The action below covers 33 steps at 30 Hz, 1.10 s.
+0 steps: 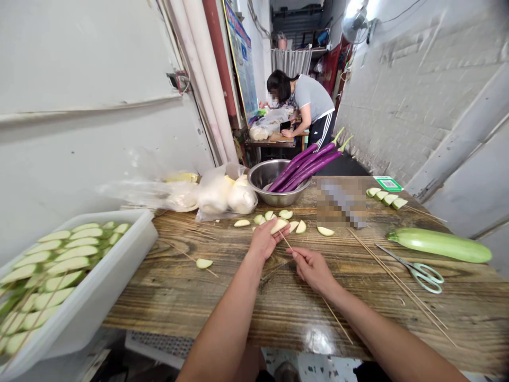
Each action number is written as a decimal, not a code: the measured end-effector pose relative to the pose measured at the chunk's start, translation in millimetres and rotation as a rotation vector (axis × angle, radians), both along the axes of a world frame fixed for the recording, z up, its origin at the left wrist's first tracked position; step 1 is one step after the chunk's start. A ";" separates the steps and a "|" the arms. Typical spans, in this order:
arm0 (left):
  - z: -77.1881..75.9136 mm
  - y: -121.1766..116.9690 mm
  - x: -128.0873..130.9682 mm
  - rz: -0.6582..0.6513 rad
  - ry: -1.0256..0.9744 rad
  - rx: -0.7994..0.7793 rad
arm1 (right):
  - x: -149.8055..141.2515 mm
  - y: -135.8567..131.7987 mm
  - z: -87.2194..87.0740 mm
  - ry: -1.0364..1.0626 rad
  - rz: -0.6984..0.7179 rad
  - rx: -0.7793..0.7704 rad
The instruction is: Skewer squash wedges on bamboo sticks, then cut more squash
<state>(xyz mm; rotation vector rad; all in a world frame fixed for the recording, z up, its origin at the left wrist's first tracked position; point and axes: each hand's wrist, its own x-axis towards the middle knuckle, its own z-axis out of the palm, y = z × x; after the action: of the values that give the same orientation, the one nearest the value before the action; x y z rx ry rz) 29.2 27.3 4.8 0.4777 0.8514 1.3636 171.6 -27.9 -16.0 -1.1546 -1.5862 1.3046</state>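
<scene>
My left hand [262,240] is closed around a pale slice of zucchini [279,226] above the middle of the table. Between the pinched fingers of my right hand [314,269] runs a thin bamboo skewer [337,320]. Its upper end meets the slice at my left fingers; whether it has pierced it I cannot tell. Just beyond my hands lie several loose half-moon slices [301,227]. To the left, one slice [204,263] sits on or against another skewer on the wood.
A white bin [135,239] of skewered slices stands left. Behind are bagged white items [214,196] and a steel bowl [278,199] with purple eggplants [306,168]. Rightward lie a pixelated object [342,204], skewers [397,281], scissors [423,276] and a whole zucchini [439,244]. A person [314,101] bends over a back table.
</scene>
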 end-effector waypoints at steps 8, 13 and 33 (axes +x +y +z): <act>-4.0 1.2 -1.1 0.026 -0.021 -0.010 | -2.8 -3.4 3.4 0.000 0.007 -0.015; -3.5 1.7 -0.9 0.023 -0.015 0.003 | -2.4 -4.1 3.6 -0.037 -0.008 0.008; -4.7 1.0 -0.9 -0.005 0.025 0.018 | -1.1 -1.8 1.5 -0.076 -0.013 0.048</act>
<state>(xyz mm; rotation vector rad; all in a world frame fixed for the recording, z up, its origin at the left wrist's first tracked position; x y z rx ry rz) 28.3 28.3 0.1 0.5112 0.8582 1.3644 170.5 -29.7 -14.5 -1.1949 -1.6530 1.2213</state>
